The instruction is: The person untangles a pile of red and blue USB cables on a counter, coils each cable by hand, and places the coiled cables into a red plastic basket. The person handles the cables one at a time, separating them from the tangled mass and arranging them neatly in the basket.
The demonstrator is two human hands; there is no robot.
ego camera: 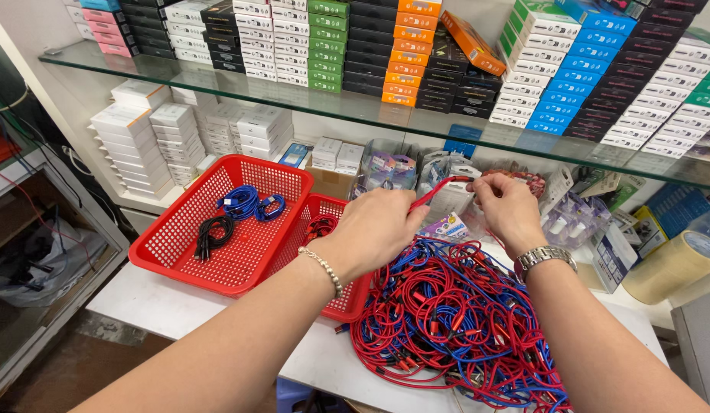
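We hold a red cable (439, 187) pinched between left hand (378, 229) and right hand (510, 206), above the cable pile (454, 321) at the worktop's (179, 310) right end; coiling it comes next, we judge, needing steady loops.

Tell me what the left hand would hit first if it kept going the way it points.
The left hand points up and right along the red cable it pinches. First in that line is probably the clear packets under the glass shelf; depth is unclear.
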